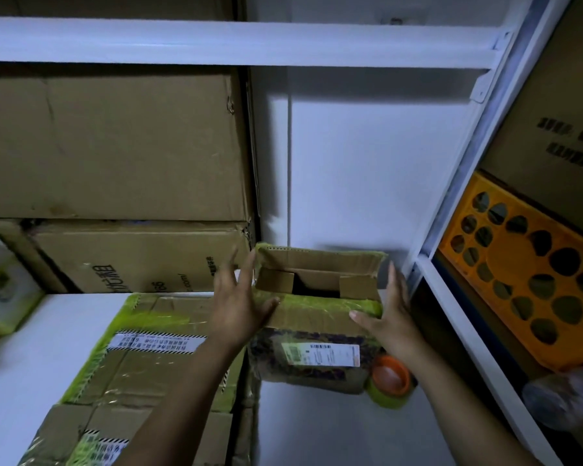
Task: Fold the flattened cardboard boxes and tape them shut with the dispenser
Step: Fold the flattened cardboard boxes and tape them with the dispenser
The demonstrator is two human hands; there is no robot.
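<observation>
So that it presumably stays square for flap-folding, the box (pixel 317 319) is braced between the flat, straight-fingered left hand (pixel 239 304) and right hand (pixel 392 311), nothing gripped.

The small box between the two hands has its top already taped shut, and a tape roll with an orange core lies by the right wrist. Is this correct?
Not quite. The head view shows the small box open at the top, flaps apart, dark inside visible. It does sit between the left hand and right hand, with the tape roll by the right wrist.
</observation>
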